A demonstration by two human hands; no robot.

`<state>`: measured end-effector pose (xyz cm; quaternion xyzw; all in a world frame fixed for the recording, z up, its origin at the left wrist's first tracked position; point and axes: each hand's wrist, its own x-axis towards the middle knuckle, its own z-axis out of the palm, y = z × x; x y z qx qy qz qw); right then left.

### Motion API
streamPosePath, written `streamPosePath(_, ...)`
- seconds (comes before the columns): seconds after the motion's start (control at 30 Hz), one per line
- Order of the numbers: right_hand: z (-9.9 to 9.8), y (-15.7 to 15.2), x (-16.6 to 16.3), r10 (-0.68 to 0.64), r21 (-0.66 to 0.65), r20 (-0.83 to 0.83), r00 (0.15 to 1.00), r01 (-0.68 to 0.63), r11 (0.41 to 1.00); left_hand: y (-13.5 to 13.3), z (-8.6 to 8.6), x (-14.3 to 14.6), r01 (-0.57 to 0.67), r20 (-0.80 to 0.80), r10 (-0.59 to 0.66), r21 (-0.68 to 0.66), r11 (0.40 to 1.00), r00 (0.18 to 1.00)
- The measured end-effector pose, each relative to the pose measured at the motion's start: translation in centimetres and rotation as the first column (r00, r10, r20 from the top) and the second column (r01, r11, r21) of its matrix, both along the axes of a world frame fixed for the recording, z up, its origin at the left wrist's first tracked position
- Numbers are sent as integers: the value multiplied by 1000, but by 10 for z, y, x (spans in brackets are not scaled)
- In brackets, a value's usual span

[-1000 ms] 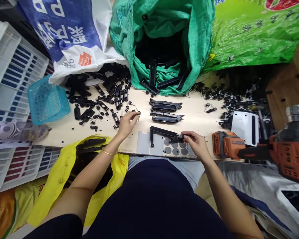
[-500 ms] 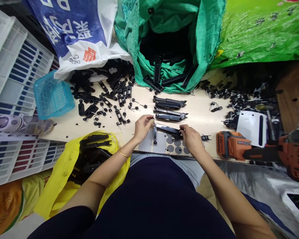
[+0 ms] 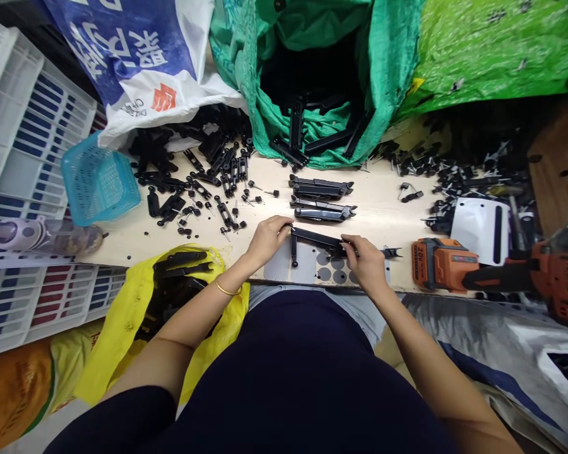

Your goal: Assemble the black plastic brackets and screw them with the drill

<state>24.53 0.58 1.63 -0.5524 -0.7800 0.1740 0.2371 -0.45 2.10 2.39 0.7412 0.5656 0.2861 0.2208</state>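
A long black hinged plastic arm (image 3: 316, 238) is held between my two hands just above the bench's front edge. My left hand (image 3: 269, 239) pinches its left end, where a short black link (image 3: 294, 251) hangs down toward me. At the other end, my right hand (image 3: 364, 257) grips with thumb and fingers. Part of another black piece (image 3: 392, 252) sticks out to the right beyond that hand; I cannot tell if it is joined. Beyond my hands lie folded black arms (image 3: 322, 209), stacked in a row across the bench.
Black links and knobs (image 3: 224, 214) are strewn left, near a blue basket (image 3: 101, 180). A green sack (image 3: 388, 75) holding black arms stands at the back. An orange cordless tool (image 3: 442, 263) and small screws lie right. A yellow bag (image 3: 118, 334) hangs at front left.
The long arm has turned in my hands, so its shiny face now looks dark. Both hands stay at its ends. The whole view has shifted slightly.
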Motion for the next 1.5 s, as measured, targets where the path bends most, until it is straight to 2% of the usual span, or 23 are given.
streamPosePath(0.2,0,-2,-1,17,15,10,1000,-18,1000,7,-2,0,95,-213,-104,-51,994,972)
streamPosePath(0.43,-13,-7,6,69,68,-57,996,-65,996,16,-16,-11,175,-172,-187,-79,981,967)
streamPosePath(0.57,-11,-13,13,97,71,-46,994,-94,993,17,-12,-18,187,-128,-200,-107,977,971)
streamPosePath(0.63,-1,-16,8,74,110,15,997,-75,991,8,-8,-20,131,-67,-140,-114,985,988)
streamPosePath(0.7,9,-14,-7,75,155,71,995,-85,984,-9,-7,-15,4,-7,-5,-171,985,1000)
streamPosePath(0.8,11,-1,-42,227,114,165,960,-247,962,-36,-15,6,-135,-32,133,-357,924,991)
streamPosePath(0.87,1,11,-61,344,19,248,906,-359,933,-47,-23,20,-166,-107,133,-426,889,985)
streamPosePath(0.93,-12,21,-70,410,-60,307,859,-413,909,-48,-29,26,-189,-191,115,-430,883,975)
streamPosePath(1.0,-22,26,-69,415,-79,354,838,-416,906,-45,-32,25,-184,-251,82,-414,891,964)
streamPosePath(1.07,-27,27,-66,378,-43,414,828,-396,917,-41,-30,25,-168,-269,55,-416,894,962)
streamPosePath(1.17,-26,23,-65,322,3,501,803,-374,927,-37,-24,35,-227,-269,107,-471,852,957)
streamPosePath(1.27,-22,22,-68,321,-19,542,777,-370,929,-33,-15,42,-276,-276,145,-524,806,950)
streamPosePath(1.4,-21,26,-69,338,-60,553,761,-369,927,-29,-11,24,-127,-270,-29,-544,830,962)
streamPosePath(1.43,-21,26,-69,340,-64,554,760,-369,927,-30,-12,21,-114,-281,-49,-535,837,959)
streamPosePath(1.5,-21,26,-69,343,-65,553,759,-371,926,-32,-17,24,-176,-326,-1,-515,839,946)
